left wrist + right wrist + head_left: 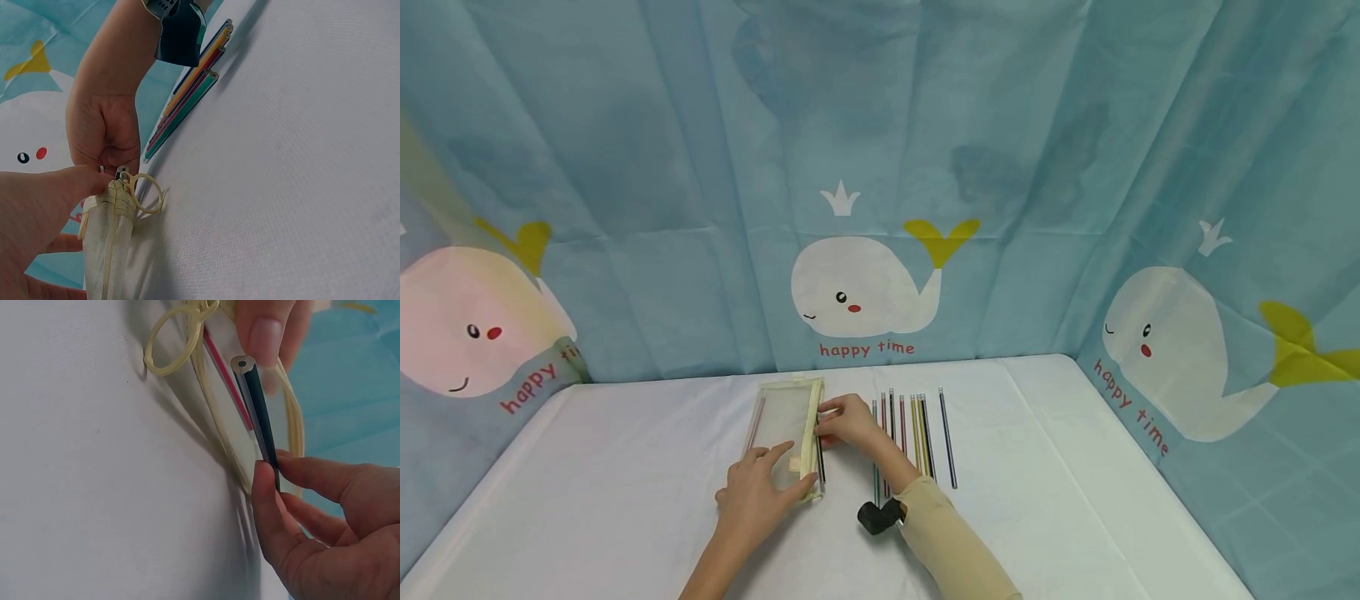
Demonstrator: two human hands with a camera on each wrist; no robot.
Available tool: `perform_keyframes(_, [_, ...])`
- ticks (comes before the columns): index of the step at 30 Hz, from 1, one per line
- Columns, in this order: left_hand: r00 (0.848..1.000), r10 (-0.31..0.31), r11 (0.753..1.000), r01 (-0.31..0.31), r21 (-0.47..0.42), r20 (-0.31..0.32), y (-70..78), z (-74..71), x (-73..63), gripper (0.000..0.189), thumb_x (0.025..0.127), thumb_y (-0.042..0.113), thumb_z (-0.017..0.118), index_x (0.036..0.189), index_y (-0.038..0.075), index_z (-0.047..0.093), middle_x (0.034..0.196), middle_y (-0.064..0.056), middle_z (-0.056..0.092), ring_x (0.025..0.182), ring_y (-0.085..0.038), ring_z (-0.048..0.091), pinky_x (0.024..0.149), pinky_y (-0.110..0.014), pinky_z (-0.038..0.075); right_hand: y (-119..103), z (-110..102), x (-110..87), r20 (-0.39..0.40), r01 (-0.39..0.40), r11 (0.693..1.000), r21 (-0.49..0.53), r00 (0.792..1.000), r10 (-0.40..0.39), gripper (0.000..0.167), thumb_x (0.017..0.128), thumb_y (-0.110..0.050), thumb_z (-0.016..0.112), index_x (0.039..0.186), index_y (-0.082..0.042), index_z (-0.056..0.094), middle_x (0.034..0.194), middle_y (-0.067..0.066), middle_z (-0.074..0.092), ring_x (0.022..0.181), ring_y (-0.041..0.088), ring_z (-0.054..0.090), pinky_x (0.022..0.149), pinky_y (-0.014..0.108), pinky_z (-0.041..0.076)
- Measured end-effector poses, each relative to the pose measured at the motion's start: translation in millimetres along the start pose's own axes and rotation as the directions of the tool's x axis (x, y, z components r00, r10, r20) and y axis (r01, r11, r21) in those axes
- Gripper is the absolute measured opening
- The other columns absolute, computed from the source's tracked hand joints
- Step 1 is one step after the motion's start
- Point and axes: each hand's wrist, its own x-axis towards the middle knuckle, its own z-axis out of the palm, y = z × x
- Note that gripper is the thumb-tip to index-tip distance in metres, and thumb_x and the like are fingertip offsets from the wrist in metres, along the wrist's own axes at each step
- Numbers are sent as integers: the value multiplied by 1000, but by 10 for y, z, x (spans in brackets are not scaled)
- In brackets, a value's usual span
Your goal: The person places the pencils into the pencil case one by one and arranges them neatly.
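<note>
A cream mesh pencil case (780,417) with a zipper along its right side lies on the table. My left hand (754,492) grips its near part, fingers spread over the mesh and thumb at the zipper edge. A zipper pull ring (150,195) hangs at the near end. My right hand (847,421) pinches a dark unsharpened pencil (257,412) between thumb and fingers, right along the case's zippered opening. The pencil's flat end points toward my left thumb. Inside the case, a pink-red pencil (226,378) shows along the far side.
Right of the case, several pencils (915,433) in green, red, yellow and dark colours lie roughly parallel. One dark blue pencil (947,437) lies apart on their right. A black wrist device (880,517) sits at my right sleeve. A whale-printed curtain (865,283) stands behind the white table (625,467).
</note>
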Motion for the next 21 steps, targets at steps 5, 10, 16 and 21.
perform_keyframes(5, [1000,-4,1000,4,1,0,11,-5,-1,71,85,55,83,139,12,69,133,-25,63,121,-58,56,80,-79,44,8,10,61,4,4,1000,3,1000,-4,37,88,10,75,124,13,68,94,17,77,61,12,67,65,29,63])
perform_keyframes(10, [1000,-8,1000,8,-7,1,11,-4,-3,69,86,53,83,139,11,68,133,-25,62,122,-58,55,81,-79,43,0,34,94,9,5,1000,-5,1000,-5,36,89,9,75,123,13,68,96,20,77,67,20,73,69,34,65])
perform_keyframes(16, [1000,-6,1000,6,-9,-8,8,-3,-8,68,87,52,83,139,12,69,133,-25,62,121,-58,56,81,-78,44,-15,85,94,20,17,1000,-7,1000,-17,35,89,10,73,123,14,67,96,23,77,72,29,78,69,35,65])
perform_keyframes(21, [1000,-3,1000,3,-12,-9,0,3,-8,67,87,52,84,139,13,69,133,-25,63,122,-59,55,80,-79,43,-26,120,89,14,18,1000,-5,1000,-18,34,89,11,71,123,15,66,93,21,76,72,29,78,67,34,64])
